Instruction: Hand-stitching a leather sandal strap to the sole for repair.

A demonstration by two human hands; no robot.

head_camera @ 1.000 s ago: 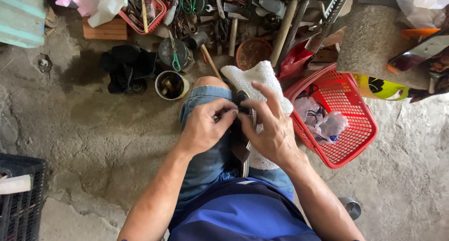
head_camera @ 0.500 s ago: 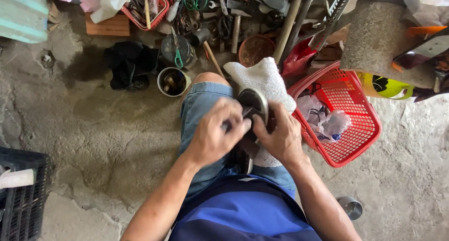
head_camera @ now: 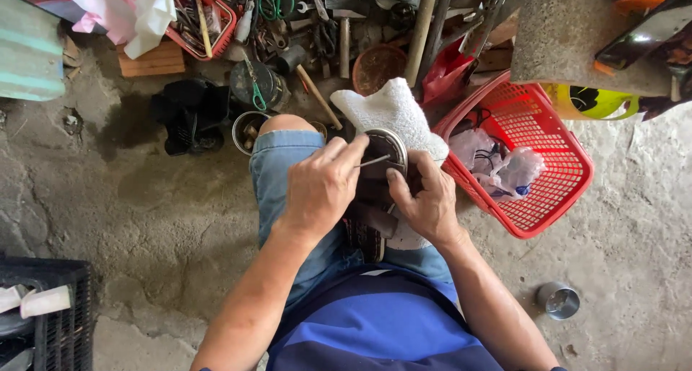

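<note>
Pinching a thin metal pick [head_camera: 375,160], the left hand [head_camera: 321,191] pokes a round part [head_camera: 386,146]; right hand [head_camera: 425,202] grips it at five o'clock. A slip could jab fingers.

Two hands, left [head_camera: 321,191] and right [head_camera: 427,204], are at one round metal part [head_camera: 386,149]. There are two red baskets, one big [head_camera: 537,155] and one small [head_camera: 204,18], one white cloth [head_camera: 393,112], one black crate [head_camera: 50,320], two tins [head_camera: 249,130] [head_camera: 559,300], and one brown bowl [head_camera: 376,67].
</note>
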